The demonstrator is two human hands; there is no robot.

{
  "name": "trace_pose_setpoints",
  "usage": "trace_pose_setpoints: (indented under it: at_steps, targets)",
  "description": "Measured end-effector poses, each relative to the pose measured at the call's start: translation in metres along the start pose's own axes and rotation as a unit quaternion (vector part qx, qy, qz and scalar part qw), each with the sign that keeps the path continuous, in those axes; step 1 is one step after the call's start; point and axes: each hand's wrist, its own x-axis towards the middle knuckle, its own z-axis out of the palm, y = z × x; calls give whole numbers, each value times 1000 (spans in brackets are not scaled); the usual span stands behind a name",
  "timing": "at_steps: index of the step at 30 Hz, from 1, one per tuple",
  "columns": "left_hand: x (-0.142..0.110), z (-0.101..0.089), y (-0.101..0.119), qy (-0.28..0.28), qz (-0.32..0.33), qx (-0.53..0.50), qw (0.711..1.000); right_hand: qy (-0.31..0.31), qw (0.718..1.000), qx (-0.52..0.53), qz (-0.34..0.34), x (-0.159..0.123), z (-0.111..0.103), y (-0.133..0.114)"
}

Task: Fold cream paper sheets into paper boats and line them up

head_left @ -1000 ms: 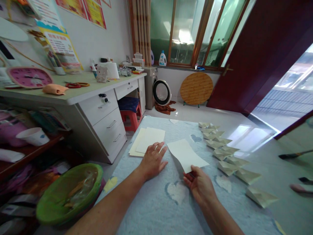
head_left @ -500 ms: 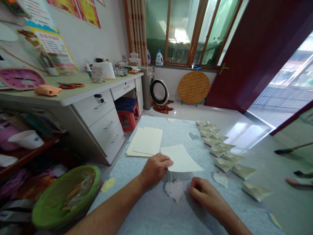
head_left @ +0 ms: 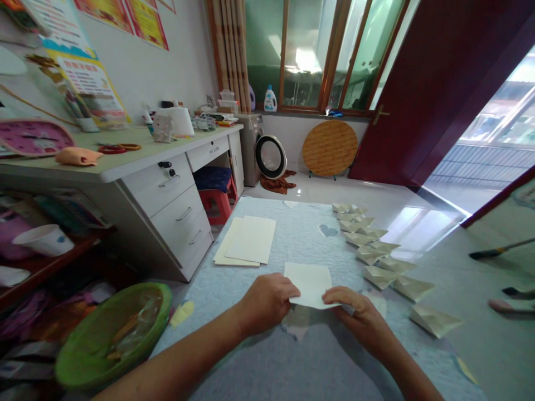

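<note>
From my remote seat, the cream paper sheet [head_left: 308, 285] sits low and centred in view, close to the near edge of what I can see of the pale blue mat [head_left: 301, 234]. My left hand [head_left: 267, 303] closes on its near-left corner, and my right hand [head_left: 361, 314] curls over its near-right corner. Both appear to be gripping the paper, though the fingers hide exactly how it is pinched. The sheet looks flat, but I can't tell whether it is single or doubled over.

For clean handling, I'd keep both grips even, with the edges square and the paper low against the mat so it doesn't skew.

Farther left on the mat lies a stack of cream paper [head_left: 246, 240], its top sheet slightly askew. To the right, a row of folded paper boats [head_left: 378, 277] runs from near to far, well clear of my right hand. Beyond the mat's left side are the white desk drawers [head_left: 179, 220] and a green basin [head_left: 112, 328].
</note>
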Motion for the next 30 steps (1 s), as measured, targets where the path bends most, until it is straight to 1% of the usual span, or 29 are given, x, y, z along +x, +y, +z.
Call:
trace_pose_setpoints:
  at_steps: [1, 2, 4, 6, 8, 10, 13, 15, 19, 22, 24, 27, 30]
  targets:
    - [-3, 1, 2, -7, -26, -23, 999, -33, 999, 10, 18, -1, 0, -4]
    - [-7, 2, 3, -13, -59, -52, 997, -51, 998, 16, 38, -1, 0, -7]
    - [-12, 6, 3, -31, -139, -117, 983, -63, 994, 27, 84, -1, 2, -11]
    - [-15, 11, 2, -38, -201, -177, 963, -45, 991, 40, 121, 0, 6, -10]
    - [-13, 14, -1, -28, -232, -225, 946, -14, 989, 50, 140, 2, 10, -8]
    - [-10, 17, -2, -14, -243, -251, 937, 14, 987, 55, 148, 4, 14, -5]
    - [-4, 17, -2, -5, -257, -241, 936, 43, 985, 63, 157, 5, 19, -2]
    - [-2, 17, -1, 1, -277, -217, 936, 69, 982, 48, 166, 5, 23, -1]
    - [-3, 23, 3, 33, -309, -160, 937, 126, 976, -25, 176, 5, 29, -2]
    - [-6, 28, 5, 46, -323, -94, 941, 136, 973, -61, 178, 6, 33, -2]
    - [-7, 29, 6, 37, -319, -66, 945, 136, 971, -82, 181, 7, 35, -2]
    - [-9, 29, 5, 23, -294, -53, 954, 135, 968, -110, 180, 8, 37, -1]
    - [-12, 32, 2, 33, -270, -44, 961, 141, 965, -130, 180, 9, 38, 1]
